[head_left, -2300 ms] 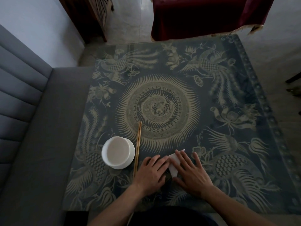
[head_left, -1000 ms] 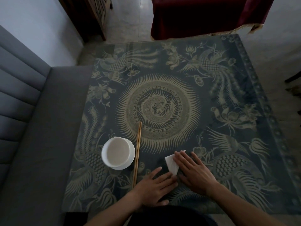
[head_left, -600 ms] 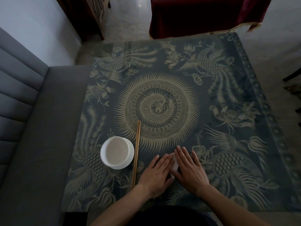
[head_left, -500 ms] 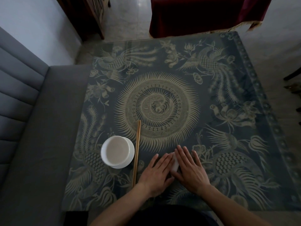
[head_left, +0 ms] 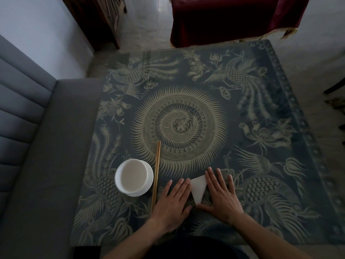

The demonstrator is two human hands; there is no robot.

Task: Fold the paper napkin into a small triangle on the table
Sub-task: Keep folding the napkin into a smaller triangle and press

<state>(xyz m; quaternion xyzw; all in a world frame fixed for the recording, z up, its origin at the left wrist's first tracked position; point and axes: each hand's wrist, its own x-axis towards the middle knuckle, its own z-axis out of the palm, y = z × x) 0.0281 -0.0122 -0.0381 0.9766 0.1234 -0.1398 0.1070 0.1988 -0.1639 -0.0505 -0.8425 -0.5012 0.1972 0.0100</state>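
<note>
The paper napkin (head_left: 197, 189) is lying near the table's (head_left: 280, 128) near edge as a small white triangle, point toward the person. The left hand (head_left: 174, 200) and right hand (head_left: 222, 195) are flanking it, fingers straight and flat, gripping nothing, edges touching the paper. The fold is looking essentially done; only a final pressing seems left.

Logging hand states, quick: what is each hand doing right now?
Left hand: open, fingers straight, flat on the table beside the napkin.
Right hand: open, fingers straight, flat at the napkin's other edge.
</note>
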